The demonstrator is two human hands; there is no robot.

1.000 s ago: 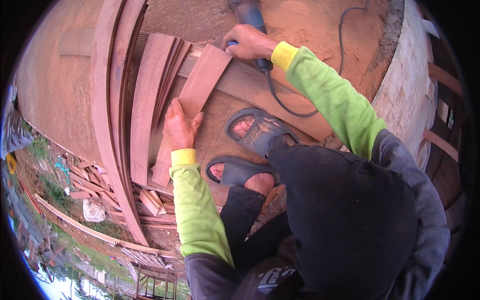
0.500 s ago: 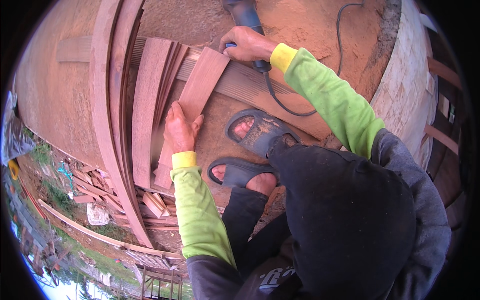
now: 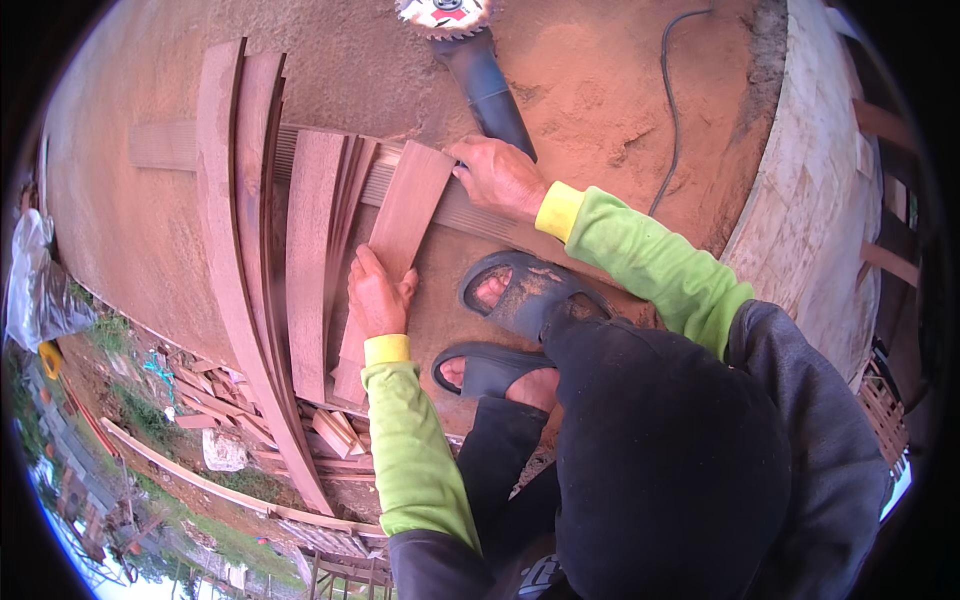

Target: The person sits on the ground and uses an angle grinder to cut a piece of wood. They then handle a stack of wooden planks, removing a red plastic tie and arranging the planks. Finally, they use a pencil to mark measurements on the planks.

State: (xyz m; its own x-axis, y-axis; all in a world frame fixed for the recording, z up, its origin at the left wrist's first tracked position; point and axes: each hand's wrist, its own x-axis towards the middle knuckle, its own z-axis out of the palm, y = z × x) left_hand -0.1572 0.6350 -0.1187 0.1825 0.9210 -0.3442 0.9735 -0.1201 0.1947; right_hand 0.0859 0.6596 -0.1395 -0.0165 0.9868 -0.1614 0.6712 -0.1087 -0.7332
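My left hand (image 3: pixel 380 298) grips a reddish wooden board (image 3: pixel 418 185), fingers over its face and thumb at its edge. My right hand (image 3: pixel 500 180) is closed at the board's upper end, against the dark body of a power tool (image 3: pixel 475 85); what its fingertips hold is hidden. The tool's toothed circular blade (image 3: pixel 447 12) is at the top edge of the picture. To the left of the board lies a stack of similar boards (image 3: pixel 310 260), with longer planks (image 3: pixel 225 150) beyond. A ribbed plank (image 3: pixel 160 145) lies crosswise underneath.
A black cord (image 3: pixel 675 110) runs over orange dust on the right. My sandalled feet (image 3: pixel 530 310) are just right of the board. Scrap wood (image 3: pixel 210 405) and a plastic sheet (image 3: pixel 40 290) lie at the left. A pale sloping surface (image 3: pixel 800 220) borders the right.
The view has shifted, so the boards appear lower and the tool's blade has come into sight. My right hand has moved slightly along the tool; my left hand stays on the board.
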